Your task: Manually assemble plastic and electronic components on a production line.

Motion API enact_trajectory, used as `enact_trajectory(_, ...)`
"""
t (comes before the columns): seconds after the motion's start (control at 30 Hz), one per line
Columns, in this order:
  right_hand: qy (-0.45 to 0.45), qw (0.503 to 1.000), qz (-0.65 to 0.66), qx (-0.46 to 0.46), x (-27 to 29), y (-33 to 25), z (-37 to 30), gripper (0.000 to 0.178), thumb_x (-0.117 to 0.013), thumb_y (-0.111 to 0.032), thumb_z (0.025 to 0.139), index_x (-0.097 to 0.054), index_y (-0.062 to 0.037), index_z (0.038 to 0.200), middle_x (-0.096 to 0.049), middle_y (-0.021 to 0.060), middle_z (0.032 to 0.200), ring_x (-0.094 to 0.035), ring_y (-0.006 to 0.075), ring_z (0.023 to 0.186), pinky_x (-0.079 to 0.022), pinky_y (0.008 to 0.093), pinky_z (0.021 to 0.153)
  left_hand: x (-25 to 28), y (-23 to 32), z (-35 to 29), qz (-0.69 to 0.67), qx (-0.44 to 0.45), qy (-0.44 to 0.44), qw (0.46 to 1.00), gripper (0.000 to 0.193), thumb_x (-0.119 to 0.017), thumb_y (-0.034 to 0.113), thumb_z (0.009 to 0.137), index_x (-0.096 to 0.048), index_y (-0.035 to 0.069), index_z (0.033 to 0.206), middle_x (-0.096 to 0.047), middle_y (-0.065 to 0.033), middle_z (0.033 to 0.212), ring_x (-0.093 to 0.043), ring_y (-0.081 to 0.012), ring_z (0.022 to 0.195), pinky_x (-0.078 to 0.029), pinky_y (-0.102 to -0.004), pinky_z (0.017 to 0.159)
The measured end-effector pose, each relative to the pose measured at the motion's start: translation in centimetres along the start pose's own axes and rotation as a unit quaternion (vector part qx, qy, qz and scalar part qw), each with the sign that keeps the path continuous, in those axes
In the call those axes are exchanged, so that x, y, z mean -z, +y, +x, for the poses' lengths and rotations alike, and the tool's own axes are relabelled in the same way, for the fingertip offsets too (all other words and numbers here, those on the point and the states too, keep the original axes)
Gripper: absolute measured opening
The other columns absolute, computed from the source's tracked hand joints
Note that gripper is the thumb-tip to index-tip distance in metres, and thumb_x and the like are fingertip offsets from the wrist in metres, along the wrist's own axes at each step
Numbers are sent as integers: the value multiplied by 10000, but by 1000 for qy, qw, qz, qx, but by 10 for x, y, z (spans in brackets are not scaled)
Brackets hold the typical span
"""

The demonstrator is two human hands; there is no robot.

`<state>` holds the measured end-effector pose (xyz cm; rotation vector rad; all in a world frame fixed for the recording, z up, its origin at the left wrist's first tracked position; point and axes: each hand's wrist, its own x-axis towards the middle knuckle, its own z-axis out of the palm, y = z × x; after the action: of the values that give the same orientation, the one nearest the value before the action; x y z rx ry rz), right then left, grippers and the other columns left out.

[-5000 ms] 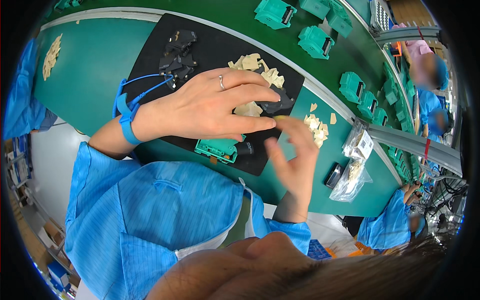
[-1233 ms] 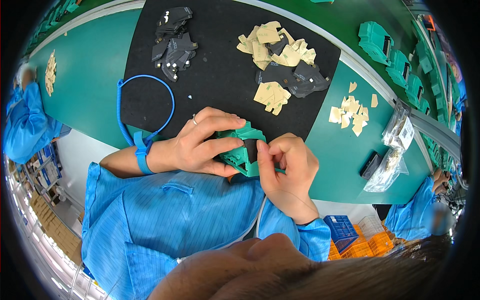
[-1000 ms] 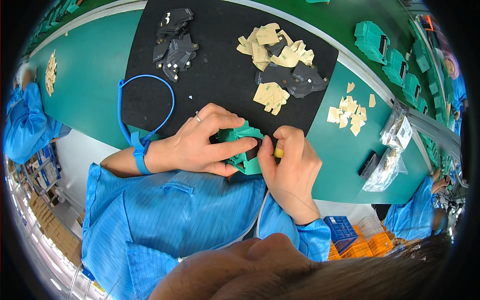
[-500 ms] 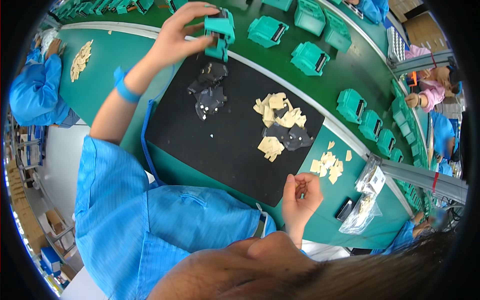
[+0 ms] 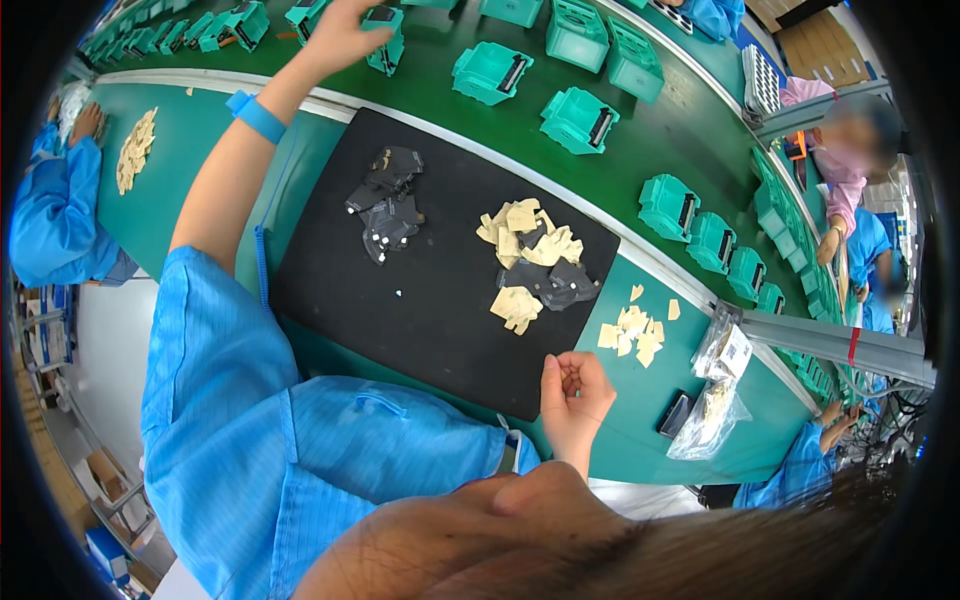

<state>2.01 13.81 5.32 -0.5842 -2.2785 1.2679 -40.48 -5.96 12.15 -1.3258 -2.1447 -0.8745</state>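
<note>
At the top edge, my left hand (image 5: 338, 38) grips a teal plastic housing (image 5: 386, 56) with dark parts, over the green conveyor. Its thumb lies across the housing, and the other fingertips run out of the picture. My right hand (image 5: 577, 398) rests curled by the near right corner of the black mat (image 5: 400, 335), with nothing visible in its fingers. On the mat lie dark sheet pieces (image 5: 388, 222) at left. To the right, cream paper pieces (image 5: 520, 306) and more dark pieces (image 5: 570, 285) form a mixed pile.
Several teal housings (image 5: 580, 120) stand along the green conveyor (image 5: 440, 110). Right of the mat are cream scraps (image 5: 632, 330), a small black object (image 5: 676, 412) and clear plastic bags (image 5: 710, 420). A metal post (image 5: 830, 333) crosses at right. Co-workers sit at left and far right.
My left hand has carried the teal housing away from the mat's far edge, up and left over the conveyor. The right hand stays curled by the mat. The whole view has shifted slightly.
</note>
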Motion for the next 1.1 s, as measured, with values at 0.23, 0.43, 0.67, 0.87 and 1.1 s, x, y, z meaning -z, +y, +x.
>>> enact_trajectory(0.23, -35, 989, -91, 112, -20, -7, 21, 75, -668, -12, 736, -627, -33, 795, -559, 80, 714, -565, 231, 552, -437, 307, 485, -79, 71, 6, 98, -52, -202, 973, 346, -693, 100, 704, -610, 86, 1040, -570, -97, 1088, -512, -295, 1082, -456, -393, 866)
enact_trajectory(0.43, -11, 988, -119, 102, -8, -3, 25, 75, -671, -19, 740, -633, -34, 804, -551, 76, 717, -553, 235, 547, -432, 316, 487, -45, 79, 2, -7, -7, -184, 983, 281, -689, 150, 750, -593, 47, 993, -619, -86, 876, -598, -218, 817, -477, -327, 714)
enact_trajectory(0.67, -74, 955, -214, 191, -18, 2, 47, 224, -716, -99, 697, -640, -38, 898, -532, 69, 856, -560, 249, 790, -473, 355, 625, -3, 178, -48, -408, 62, -555, 722, 225, -592, 157, 864, -581, -26, 994, -636, -116, 881, -606, -204, 786, -479, -319, 695)
enact_trajectory(0.87, -133, 935, -276, 179, -29, -4, 47, 371, -764, -189, 660, -605, -60, 970, -526, 65, 896, -558, 255, 856, -493, 353, 640, -42, 246, -73, -269, -106, -703, 650, 252, -483, 224, 889, -613, 8, 868, -629, -166, 811, -598, -355, 777, -468, -428, 687)
enact_trajectory(1.1, -141, 964, -205, 97, -38, 4, 43, 211, -651, -124, 706, -566, -67, 890, -542, 77, 860, -563, 290, 869, -475, 395, 662, -71, 257, -80, -267, -28, -443, 855, 297, -566, 318, 855, -587, 57, 715, -579, -110, 702, -564, -319, 680, -424, -425, 547)
